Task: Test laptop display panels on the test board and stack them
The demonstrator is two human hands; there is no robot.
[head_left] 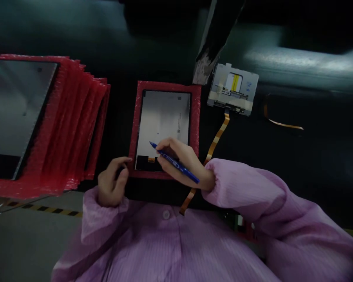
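My right hand (pixel 183 160) grips a blue marker pen (pixel 178 164), its tip pointing up and left over a display panel (pixel 161 113). The panel lies back side up, silvery-grey with a black strip and a small orange flex connector along its near edge. Whether the pen tip touches the surface I cannot tell. Beneath the panel is a sheet of red bubble wrap (pixel 195 117), showing as a border around it. At the wrap's near left corner, my left hand (pixel 113 182) rests with its index finger reaching the edge, thumb apart, holding nothing.
A fanned stack of red bubble-wrap sheets (pixel 58 137) with another panel (pixel 20 113) on top stands at left. To the right sits a metal-framed circuit unit (pixel 233 90) with a long orange flex cable (pixel 218 137). Behind rises a dark post (pixel 214 39).
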